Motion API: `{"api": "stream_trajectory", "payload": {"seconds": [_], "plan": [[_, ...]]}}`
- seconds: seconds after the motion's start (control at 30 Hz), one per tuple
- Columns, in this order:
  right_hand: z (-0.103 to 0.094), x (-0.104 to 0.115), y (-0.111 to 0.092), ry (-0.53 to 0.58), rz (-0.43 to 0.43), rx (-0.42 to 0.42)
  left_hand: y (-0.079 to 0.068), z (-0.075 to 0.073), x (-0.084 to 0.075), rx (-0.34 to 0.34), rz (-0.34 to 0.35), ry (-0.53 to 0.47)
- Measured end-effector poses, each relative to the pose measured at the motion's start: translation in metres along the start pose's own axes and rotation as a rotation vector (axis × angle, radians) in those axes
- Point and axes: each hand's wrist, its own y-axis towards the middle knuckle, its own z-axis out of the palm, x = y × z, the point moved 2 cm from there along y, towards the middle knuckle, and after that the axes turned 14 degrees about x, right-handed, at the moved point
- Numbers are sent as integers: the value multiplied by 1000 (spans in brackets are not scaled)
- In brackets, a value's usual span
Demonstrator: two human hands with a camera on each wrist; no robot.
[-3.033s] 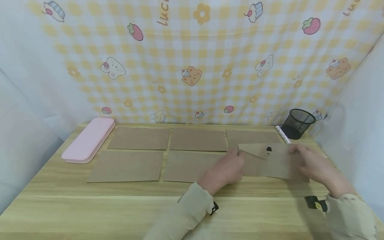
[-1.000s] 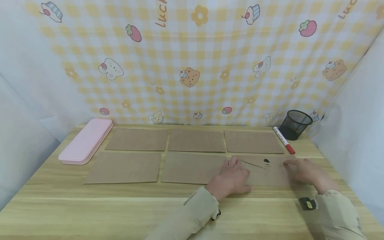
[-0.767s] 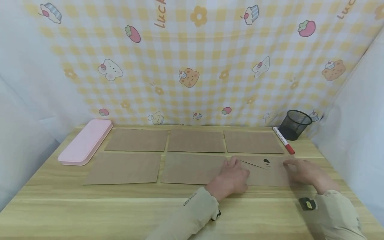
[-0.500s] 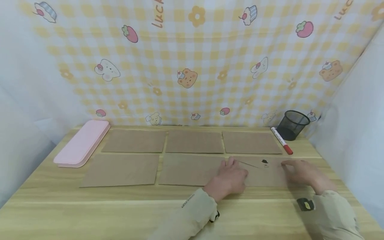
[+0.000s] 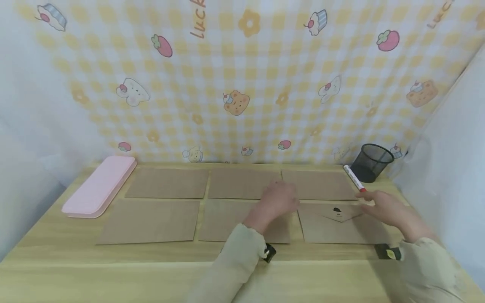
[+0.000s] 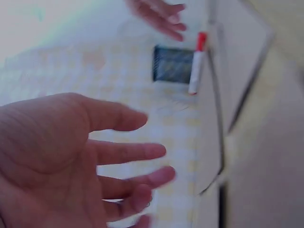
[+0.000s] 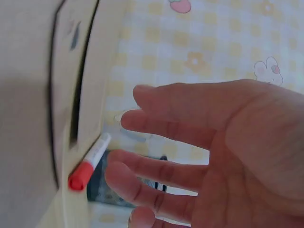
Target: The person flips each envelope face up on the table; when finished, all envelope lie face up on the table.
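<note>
A kraft-paper envelope (image 5: 322, 231) lies flat at the front right, flap side up, with a small black hat print on its pointed flap (image 5: 339, 213). My left hand (image 5: 274, 203) hovers to the left of it, over the neighbouring envelope (image 5: 242, 223). In the left wrist view its fingers (image 6: 137, 151) are spread and hold nothing. Above the right part of the flapped envelope is my right hand (image 5: 390, 212), its loosely bent fingers (image 7: 166, 128) also holding nothing. Just beyond it lies a white marker with a red cap (image 5: 354, 179), partly hidden by the fingertips.
Brown envelopes lie in two rows of three, including back ones at left (image 5: 166, 183), middle (image 5: 235, 184) and right (image 5: 320, 185), plus one at front left (image 5: 149, 221). A pink case (image 5: 100, 185) stands far left. A black mesh pen cup (image 5: 371, 163) stands back right.
Both hands pressed the flapped envelope down at the front right and have since let go of it. The left hand has moved up and left; the right has lifted towards the marker.
</note>
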Motion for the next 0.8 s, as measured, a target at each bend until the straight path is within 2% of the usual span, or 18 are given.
{"api": "stream_trajectory", "payload": {"seconds": [0.17, 0.3, 0.37, 0.63, 0.8], "plan": [[0, 0, 22, 73, 10, 67, 19, -9, 14, 74, 1, -179], [1, -7, 31, 118, 51, 116, 29, -7, 28, 94, -40, -370], [2, -11, 34, 120, 58, 134, 32, -5, 32, 101, -55, -416], [3, -23, 42, 82, 68, 115, 46, -1, 24, 99, -84, -380], [2, -28, 43, 134, 99, 117, 53, 1, 20, 100, -89, -384]]}}
